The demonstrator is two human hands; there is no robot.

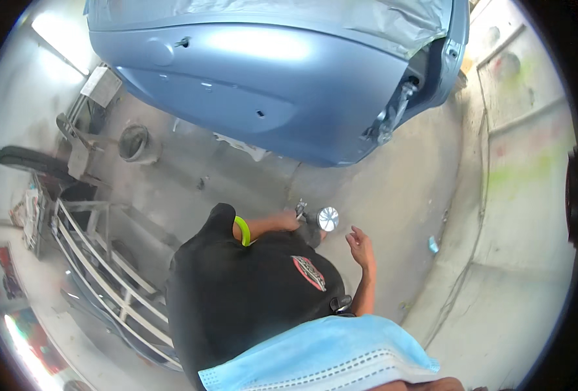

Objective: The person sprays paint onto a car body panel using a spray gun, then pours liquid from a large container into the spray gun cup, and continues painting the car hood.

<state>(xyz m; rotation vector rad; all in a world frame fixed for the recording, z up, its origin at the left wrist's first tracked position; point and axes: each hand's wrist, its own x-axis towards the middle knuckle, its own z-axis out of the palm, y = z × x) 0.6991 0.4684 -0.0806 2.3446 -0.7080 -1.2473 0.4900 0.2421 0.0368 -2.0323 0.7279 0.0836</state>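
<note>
Left hand (287,221) curled around spray gun (301,208), gun this side of blue car (237,85), round silver lid (328,219) facing up, nozzle direction and long axis unclear, right hand (360,246) fingers loosely parted, red-white lettered print (309,273) on shirt (250,287)

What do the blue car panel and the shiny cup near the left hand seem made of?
Blue car panel: likely painted metal, smooth and satiny, judging by its broad soft reflections. Shiny cup: its round top resembles polished metal, given mirrorlike glints, though plastic is possible.
</note>
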